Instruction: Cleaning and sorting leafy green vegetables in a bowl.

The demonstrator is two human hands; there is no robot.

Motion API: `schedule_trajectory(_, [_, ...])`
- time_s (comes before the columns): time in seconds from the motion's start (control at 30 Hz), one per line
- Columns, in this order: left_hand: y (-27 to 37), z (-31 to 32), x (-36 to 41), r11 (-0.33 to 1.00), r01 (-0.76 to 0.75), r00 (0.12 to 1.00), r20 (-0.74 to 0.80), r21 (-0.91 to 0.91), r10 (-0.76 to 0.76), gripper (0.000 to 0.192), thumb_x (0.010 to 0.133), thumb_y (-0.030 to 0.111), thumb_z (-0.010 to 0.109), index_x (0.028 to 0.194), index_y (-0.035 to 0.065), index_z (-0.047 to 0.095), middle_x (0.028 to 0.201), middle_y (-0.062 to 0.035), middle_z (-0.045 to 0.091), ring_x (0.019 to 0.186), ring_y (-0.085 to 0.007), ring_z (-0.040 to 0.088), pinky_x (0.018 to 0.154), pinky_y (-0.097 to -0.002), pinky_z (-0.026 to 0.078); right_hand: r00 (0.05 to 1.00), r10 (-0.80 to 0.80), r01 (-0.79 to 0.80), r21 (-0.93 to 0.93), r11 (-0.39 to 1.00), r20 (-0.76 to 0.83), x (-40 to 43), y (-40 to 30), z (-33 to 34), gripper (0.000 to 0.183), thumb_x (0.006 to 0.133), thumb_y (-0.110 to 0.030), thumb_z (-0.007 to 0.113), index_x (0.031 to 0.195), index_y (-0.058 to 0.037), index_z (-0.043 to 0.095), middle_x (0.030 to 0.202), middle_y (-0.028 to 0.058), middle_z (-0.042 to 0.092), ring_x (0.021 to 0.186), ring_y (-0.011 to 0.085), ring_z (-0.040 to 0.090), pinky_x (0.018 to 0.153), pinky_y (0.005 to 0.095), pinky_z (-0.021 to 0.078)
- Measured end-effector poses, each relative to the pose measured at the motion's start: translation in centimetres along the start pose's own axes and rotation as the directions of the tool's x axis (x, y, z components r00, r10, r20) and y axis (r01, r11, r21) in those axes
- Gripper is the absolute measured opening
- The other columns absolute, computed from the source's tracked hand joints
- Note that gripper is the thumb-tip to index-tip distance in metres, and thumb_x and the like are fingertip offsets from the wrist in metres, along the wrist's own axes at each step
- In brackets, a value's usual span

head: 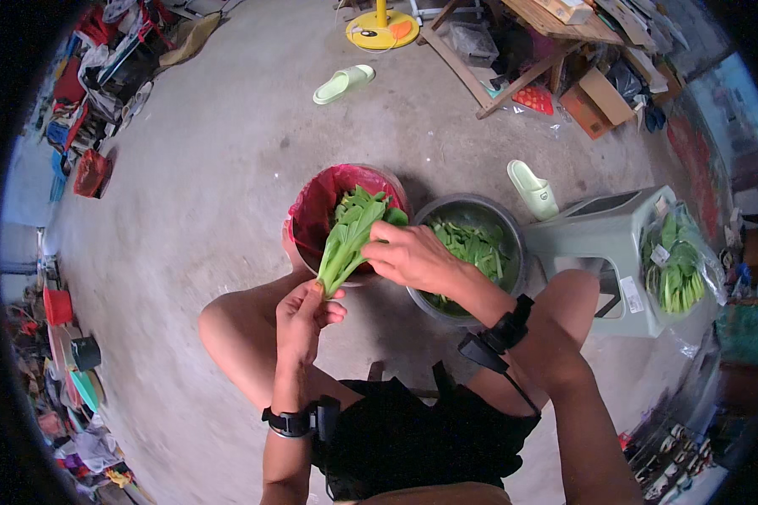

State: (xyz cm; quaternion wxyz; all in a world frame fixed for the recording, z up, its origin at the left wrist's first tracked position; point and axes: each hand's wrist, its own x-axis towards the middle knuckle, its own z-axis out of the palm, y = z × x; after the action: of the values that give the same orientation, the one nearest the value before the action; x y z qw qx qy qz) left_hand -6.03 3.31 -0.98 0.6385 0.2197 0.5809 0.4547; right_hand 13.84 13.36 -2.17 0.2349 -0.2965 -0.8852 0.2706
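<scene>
My left hand (308, 315) grips the root end of a leafy green vegetable (347, 243), its leaves pointing up and away over a bin lined with a red plastic bag (306, 211). At the right side of the leaves is my right hand (407, 255), fingers bent against them; its fingertips are partly hidden, so whether they pinch a leaf is unclear. More green leaves lie inside the bin. A metal basin (519, 252), beside the bin and partly under my right forearm, holds loose green leaves (474, 249).
At the right stands a grey-green plastic stool (625, 252), with a plastic bag of leafy greens (676, 271) against its far right side. Two light green slippers (344, 84) lie apart on the concrete floor. A wooden table (562, 28) and a cardboard box (597, 104) are at the upper right.
</scene>
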Motion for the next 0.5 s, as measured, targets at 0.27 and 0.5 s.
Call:
schedule_trajectory(0.27, [-0.9, -1.4, 1.0, 0.990, 0.072, 0.996, 0.055, -0.118, -0.066, 0.029, 0.092, 0.023, 0.044, 0.102, -0.0018, 0.055, 0.087, -0.0097, 0.063, 0.062, -0.0093, 0.058, 0.057, -0.0195, 0.050, 0.988, 0.107, -0.080, 0.231, 0.970, -0.110, 1.1, 0.2, 1.6, 0.008, 0.071, -0.005, 0.060, 0.078, -0.0018, 0.059, 0.080, 0.0076, 0.057, 0.068, 0.0232, 0.057, 0.060, 0.0322, 0.0455])
schedule_trajectory(0.5, [-1.3, -3.4, 1.1, 0.964, 0.069, 0.997, -0.017, -0.256, -0.075, 0.028, 0.092, 0.021, 0.044, 0.103, -0.0027, 0.054, 0.086, -0.0114, 0.062, 0.062, -0.0091, 0.057, 0.057, -0.0183, 0.051, 0.810, 0.586, -0.381, 0.760, 0.526, 0.000, 2.2, 2.2, 0.4, 0.006, 0.078, -0.003, 0.058, 0.082, -0.0014, 0.062, 0.063, -0.0008, 0.052, 0.055, 0.0051, 0.047, 0.046, 0.0197, 0.0359])
